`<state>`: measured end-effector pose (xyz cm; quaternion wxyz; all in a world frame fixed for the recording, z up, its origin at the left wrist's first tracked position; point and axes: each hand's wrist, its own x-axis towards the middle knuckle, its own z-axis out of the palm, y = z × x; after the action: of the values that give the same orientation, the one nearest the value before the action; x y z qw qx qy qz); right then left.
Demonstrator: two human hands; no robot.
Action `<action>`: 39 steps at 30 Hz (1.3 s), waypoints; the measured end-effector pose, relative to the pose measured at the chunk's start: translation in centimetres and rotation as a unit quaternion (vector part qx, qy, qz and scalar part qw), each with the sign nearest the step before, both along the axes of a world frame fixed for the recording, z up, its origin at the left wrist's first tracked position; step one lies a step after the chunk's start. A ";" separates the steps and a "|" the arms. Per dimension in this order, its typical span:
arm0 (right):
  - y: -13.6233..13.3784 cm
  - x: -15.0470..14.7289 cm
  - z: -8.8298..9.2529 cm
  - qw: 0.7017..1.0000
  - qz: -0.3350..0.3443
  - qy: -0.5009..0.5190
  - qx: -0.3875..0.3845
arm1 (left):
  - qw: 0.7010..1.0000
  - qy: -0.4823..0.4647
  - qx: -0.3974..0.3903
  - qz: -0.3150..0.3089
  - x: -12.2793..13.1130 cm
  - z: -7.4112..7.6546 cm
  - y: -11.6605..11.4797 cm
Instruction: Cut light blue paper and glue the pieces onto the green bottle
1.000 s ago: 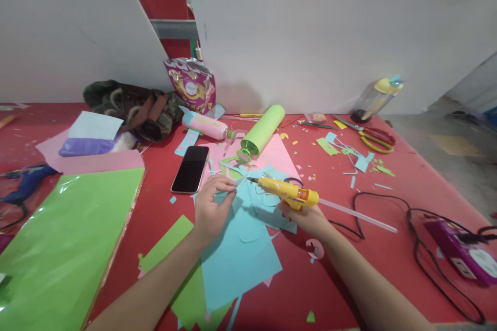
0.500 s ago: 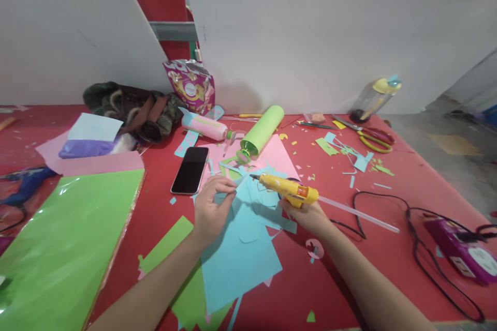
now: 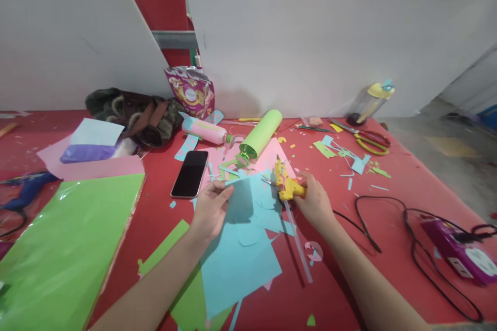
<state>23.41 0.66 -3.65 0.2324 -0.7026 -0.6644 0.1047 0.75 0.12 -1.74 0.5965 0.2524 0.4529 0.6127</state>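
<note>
My left hand (image 3: 212, 209) pinches the edge of a small light-blue paper piece (image 3: 239, 199) between thumb and fingers. My right hand (image 3: 313, 200) is closed around the handle of a yellow glue gun (image 3: 286, 186). The gun's nozzle points away from me, and a long clear glue stick (image 3: 298, 245) sticks out of its back towards me. Below both hands lies a larger light-blue sheet (image 3: 244, 264). Beyond them, a green paper-wrapped bottle (image 3: 262, 134) rests on its side on pink paper.
A black phone (image 3: 190, 173) lies left of centre, and a green sheet pack (image 3: 73, 243) fills the left side. At the right are red-and-yellow scissors (image 3: 373, 140), paper scraps, a black cord and a purple power strip (image 3: 460, 248). A pink-wrapped bottle (image 3: 205, 131) lies behind the phone.
My right hand has turned the glue gun from pointing left to pointing away, drawing its nozzle off the paper piece. My left hand has tilted that piece so its face shows.
</note>
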 end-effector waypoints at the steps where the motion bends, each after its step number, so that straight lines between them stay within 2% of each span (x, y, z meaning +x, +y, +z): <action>1: 0.0 0.0 -0.1 1.000 0.005 -0.016 0.000 | 1.000 -0.015 -0.013 -0.012 0.0 0.1 0.0; 6: -0.2 -0.3 0.1 0.999 0.013 -0.044 0.007 | 0.994 -0.070 -0.054 -0.066 0.4 0.2 -0.4; 9: -0.6 -1.0 0.8 0.996 0.028 -0.035 0.072 | 0.990 -0.083 -0.066 -0.094 0.8 0.2 -0.7; 11: -1.2 -1.7 1.3 0.988 0.079 0.038 0.124 | 0.988 -0.085 -0.072 -0.108 1.2 0.2 -1.0; 12: -1.6 -2.2 1.6 0.980 0.120 0.095 0.127 | 0.987 -0.083 -0.074 -0.114 1.4 0.3 -1.2; 14: -2.5 -3.3 1.9 0.953 0.210 0.208 0.073 | 0.987 -0.077 -0.075 -0.120 1.8 0.4 -1.5; 16: -3.4 -4.4 2.0 0.934 0.231 0.273 0.030 | 0.988 -0.070 -0.074 -0.120 2.1 0.5 -1.8; 21: -4.2 -5.8 1.5 0.907 0.125 0.401 -0.023 | 0.990 -0.040 -0.064 -0.121 2.7 0.4 -2.5; 25: -3.5 -5.1 1.1 0.894 0.066 0.444 -0.003 | 0.988 0.004 -0.045 -0.151 2.7 0.3 -2.5; 27: -3.0 -4.5 1.0 0.885 0.026 0.464 0.017 | 0.978 0.100 -0.011 -0.181 2.4 0.4 -2.3; 29: -2.5 -4.0 1.0 0.875 -0.013 0.483 0.035 | 0.946 0.255 0.052 -0.192 2.0 0.5 -1.8; 33: -1.8 -3.2 0.9 0.852 -0.069 0.516 0.057 | 0.911 0.366 0.106 -0.157 1.1 1.1 0.6; 39: -1.1 -2.2 0.5 0.828 -0.100 0.546 0.081 | 0.851 0.490 0.140 -0.123 0.2 2.3 7.1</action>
<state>21.21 -0.43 -3.10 0.6229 -0.5717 -0.3613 0.3932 1.00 7.23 0.55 0.3258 0.6545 0.5612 0.3881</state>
